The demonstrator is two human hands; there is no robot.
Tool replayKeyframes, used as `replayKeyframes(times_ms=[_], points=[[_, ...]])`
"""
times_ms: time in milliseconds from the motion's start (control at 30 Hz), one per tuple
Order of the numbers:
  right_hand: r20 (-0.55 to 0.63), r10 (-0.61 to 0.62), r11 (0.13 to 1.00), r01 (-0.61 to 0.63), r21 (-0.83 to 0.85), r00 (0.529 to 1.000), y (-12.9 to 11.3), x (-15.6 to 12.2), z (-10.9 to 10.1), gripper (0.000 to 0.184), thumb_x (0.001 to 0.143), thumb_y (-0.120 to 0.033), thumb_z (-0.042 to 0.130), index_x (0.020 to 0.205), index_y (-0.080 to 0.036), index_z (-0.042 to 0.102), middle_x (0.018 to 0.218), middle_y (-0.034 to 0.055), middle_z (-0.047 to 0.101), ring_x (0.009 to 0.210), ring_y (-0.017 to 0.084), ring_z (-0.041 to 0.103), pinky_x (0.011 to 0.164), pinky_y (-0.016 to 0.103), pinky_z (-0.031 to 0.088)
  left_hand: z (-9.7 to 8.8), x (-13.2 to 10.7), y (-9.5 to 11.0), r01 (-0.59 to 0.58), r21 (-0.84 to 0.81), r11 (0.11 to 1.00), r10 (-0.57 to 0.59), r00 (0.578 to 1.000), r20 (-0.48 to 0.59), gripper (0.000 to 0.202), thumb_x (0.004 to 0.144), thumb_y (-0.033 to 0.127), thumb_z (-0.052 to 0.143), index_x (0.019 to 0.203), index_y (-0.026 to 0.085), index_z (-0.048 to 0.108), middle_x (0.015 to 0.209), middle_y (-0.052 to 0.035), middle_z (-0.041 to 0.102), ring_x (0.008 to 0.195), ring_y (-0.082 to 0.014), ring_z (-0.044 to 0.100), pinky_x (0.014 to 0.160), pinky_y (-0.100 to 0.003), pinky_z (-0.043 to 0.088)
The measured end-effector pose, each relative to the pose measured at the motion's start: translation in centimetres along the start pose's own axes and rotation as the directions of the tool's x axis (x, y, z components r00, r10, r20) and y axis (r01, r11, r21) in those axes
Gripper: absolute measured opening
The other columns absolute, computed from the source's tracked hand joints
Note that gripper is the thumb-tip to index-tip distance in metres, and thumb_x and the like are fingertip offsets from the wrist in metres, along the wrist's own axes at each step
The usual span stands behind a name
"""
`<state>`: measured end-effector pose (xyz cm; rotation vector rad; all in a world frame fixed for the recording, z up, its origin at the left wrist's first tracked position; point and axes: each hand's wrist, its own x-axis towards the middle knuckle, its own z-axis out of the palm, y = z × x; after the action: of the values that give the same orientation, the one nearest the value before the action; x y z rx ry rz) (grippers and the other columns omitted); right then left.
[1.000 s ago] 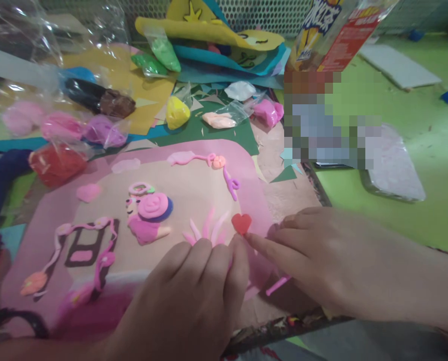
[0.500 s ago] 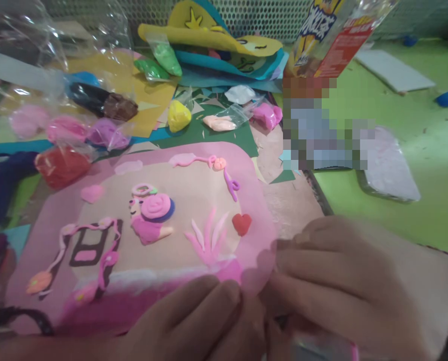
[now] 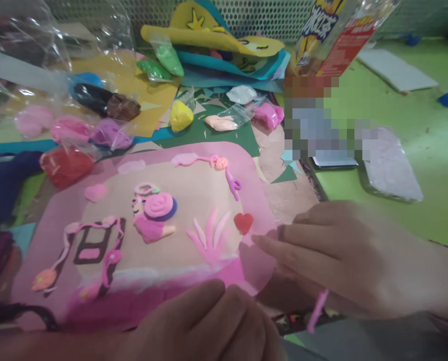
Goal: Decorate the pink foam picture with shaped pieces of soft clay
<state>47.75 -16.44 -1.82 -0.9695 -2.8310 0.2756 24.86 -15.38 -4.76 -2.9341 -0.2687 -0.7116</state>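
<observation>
A pink board (image 3: 257,170) lies in front of me, carrying clay shapes: a snail figure (image 3: 154,215), pink fronds (image 3: 209,238) and a small red heart (image 3: 243,222). My right hand (image 3: 340,260) reaches in from the right with its fingers stretched together, the tips just right of the heart over the board's edge. A thin pink clay strip (image 3: 317,311) hangs from under this hand. My left hand (image 3: 209,326) is curled at the bottom edge, knuckles up, near the board's front rim. What it holds is hidden.
Bags of clay lie behind the board: red (image 3: 64,165), yellow (image 3: 181,116), pink (image 3: 269,114). Coloured foam sheets (image 3: 216,45) are piled at the back beside a printed box (image 3: 332,35). A flat thing in clear wrap (image 3: 391,165) rests on the green table (image 3: 415,115).
My left hand has drawn back from beside the heart to the bottom edge. The pink strip that lay under my right hand now hangs below it.
</observation>
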Motion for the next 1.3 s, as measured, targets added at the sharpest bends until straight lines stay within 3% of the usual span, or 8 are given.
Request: replayKeyframes(times_ms=[100,167,367,500,667,900,1033,1300], points=[[0.110,0.021,0.996,-0.010,-0.093,0.994,0.3,0.2,0.2,0.032,0.098,-0.024,0.032,0.121,-0.009,0.049,0.068,0.0016,0.058,0.057,0.013,0.048,0.052,0.031,0.024,0.4,-0.2,0.4,-0.057,0.023,0.998,0.056,0.998,0.041,0.014,0.088,0.019,0.049,0.088,0.021,0.063,0.093,0.0058,0.067,0.089,-0.0097,0.056,0.075,-0.021,0.048],[0.138,0.018,0.994,-0.003,-0.109,0.990,0.4,0.4,0.4,0.034,0.097,-0.023,0.033,0.127,-0.010,0.045,0.069,0.0010,0.058,0.057,0.013,0.049,0.052,0.030,0.025,0.4,-0.6,0.9,-0.097,0.031,0.995,0.094,0.992,0.081,0.019,0.090,0.021,0.046,0.095,0.019,0.064,0.105,0.0037,0.068,0.100,-0.0110,0.056,0.085,-0.021,0.046],[0.191,0.052,0.989,-0.023,-0.148,0.980,0.5,0.4,1.1,0.039,0.097,-0.023,0.036,0.135,-0.014,0.038,0.071,0.0008,0.061,0.059,0.012,0.050,0.054,0.029,0.025,0.6,-0.7,1.5,-0.105,-0.001,0.994,0.102,0.968,0.227,0.020,0.089,0.031,0.052,0.098,0.018,0.064,0.113,-0.0041,0.067,0.102,-0.0135,0.060,0.094,-0.028,0.046],[0.160,0.043,0.986,-0.016,-0.167,0.986,0.4,0.3,1.2,0.037,0.097,-0.025,0.035,0.133,-0.014,0.041,0.072,0.0014,0.062,0.060,0.012,0.051,0.054,0.029,0.025,0.9,-0.6,1.4,-0.129,0.007,0.992,0.126,0.981,0.150,0.019,0.087,0.033,0.054,0.095,0.019,0.063,0.107,-0.0037,0.069,0.100,-0.0138,0.061,0.094,-0.028,0.046],[0.163,0.052,0.985,-0.024,-0.170,0.985,0.4,0.3,1.2,0.038,0.097,-0.022,0.035,0.135,-0.017,0.038,0.072,0.0002,0.062,0.058,0.012,0.049,0.055,0.028,0.025,0.2,-0.4,1.4,-0.072,-0.003,0.997,0.071,0.974,0.215,0.015,0.087,0.030,0.054,0.092,0.019,0.062,0.110,-0.0034,0.068,0.102,-0.0139,0.061,0.095,-0.028,0.046],[0.241,0.040,0.994,-0.014,-0.109,0.970,0.2,0.4,0.9,0.037,0.097,-0.026,0.038,0.134,-0.018,0.038,0.076,0.0001,0.061,0.061,0.013,0.052,0.055,0.029,0.025,0.4,-0.6,1.7,-0.081,-0.010,0.997,0.082,0.976,0.202,0.014,0.089,0.027,0.052,0.092,0.018,0.062,0.111,-0.0037,0.068,0.100,-0.0140,0.062,0.096,-0.029,0.046],[0.222,0.022,0.997,-0.005,-0.078,0.975,0.3,0.6,0.7,0.034,0.099,-0.027,0.032,0.130,-0.017,0.041,0.075,0.0005,0.061,0.062,0.012,0.052,0.056,0.029,0.027,0.3,-0.4,1.6,-0.092,0.003,0.996,0.090,0.976,0.200,0.014,0.088,0.026,0.053,0.093,0.017,0.063,0.112,-0.0043,0.068,0.100,-0.0140,0.062,0.096,-0.029,0.045],[0.172,0.022,0.974,0.018,-0.227,0.985,0.8,0.2,1.8,0.046,0.094,-0.019,0.039,0.140,-0.016,0.032,0.070,-0.0008,0.060,0.058,0.012,0.050,0.054,0.028,0.027,0.2,-0.4,1.6,-0.096,0.002,0.995,0.095,0.979,0.181,0.017,0.088,0.031,0.053,0.092,0.018,0.062,0.110,-0.0040,0.068,0.100,-0.0140,0.062,0.095,-0.028,0.047]])
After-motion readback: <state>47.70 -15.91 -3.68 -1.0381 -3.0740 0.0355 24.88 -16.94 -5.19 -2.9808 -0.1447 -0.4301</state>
